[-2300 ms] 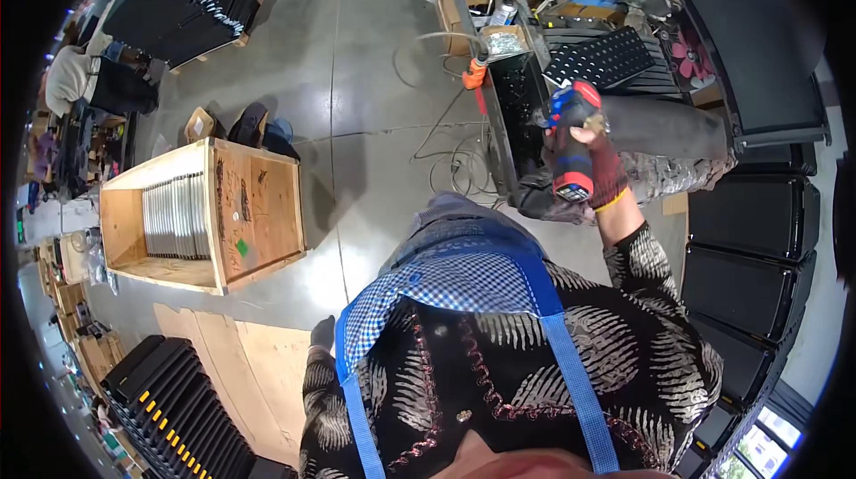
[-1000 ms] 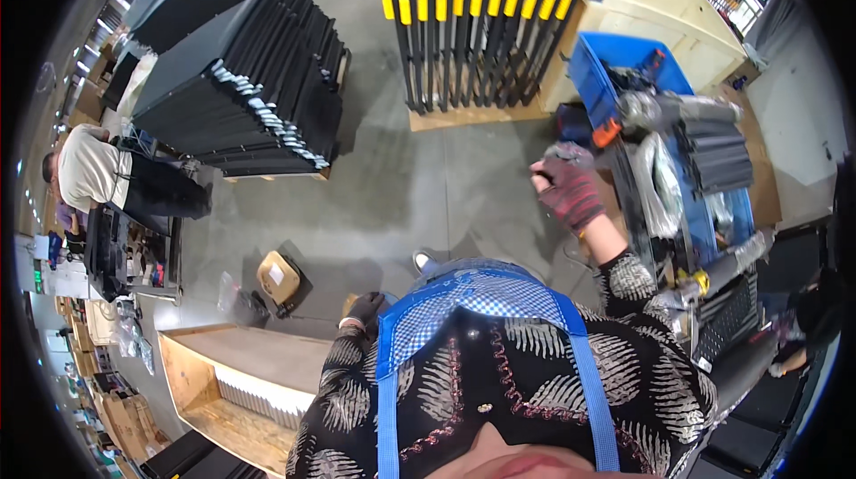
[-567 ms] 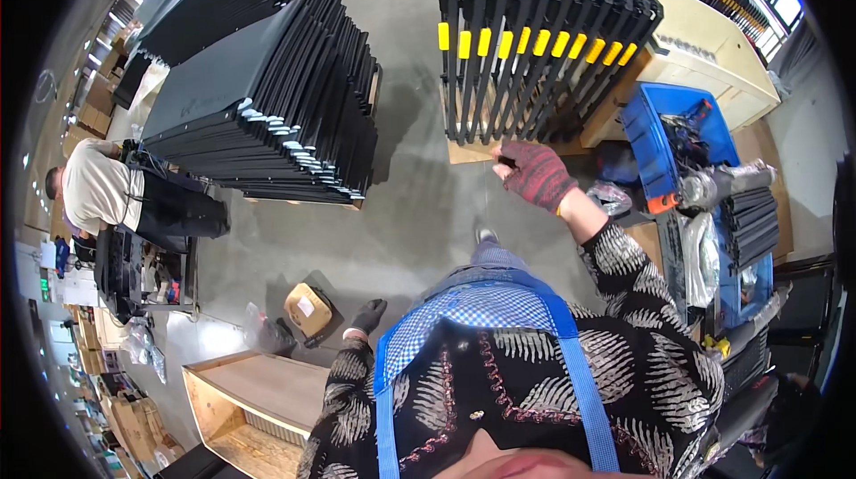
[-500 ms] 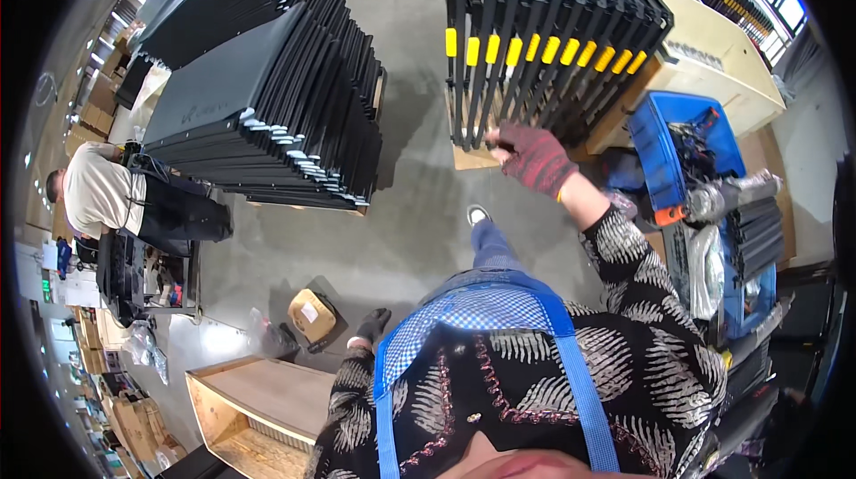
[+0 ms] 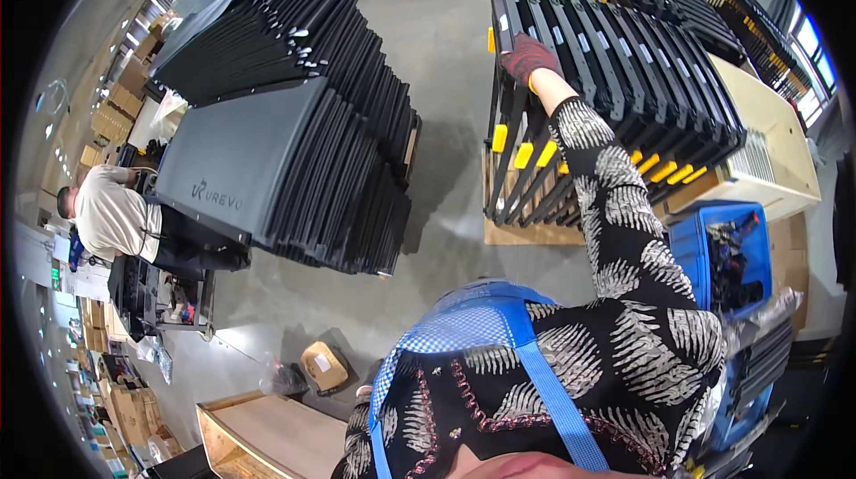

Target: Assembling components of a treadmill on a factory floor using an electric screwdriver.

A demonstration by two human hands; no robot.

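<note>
as right hand [image 5: 530, 61] meets black frame [image 5: 509, 9], fingertips obscured, grip impossible to tell, left hand hidden

The right grip [image 5: 530, 61] partly hides a black frame [image 5: 505, 17], and the lower edge crops a wooden crate [image 5: 283, 430].

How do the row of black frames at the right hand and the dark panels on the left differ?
The black frames carry yellow pieces; the dark panels show none. The frames have open gaps between their lower bars, while the panels show a broad, solid face. The right hand touches the frames but not the panels. Both are dark and set in rows.
</note>
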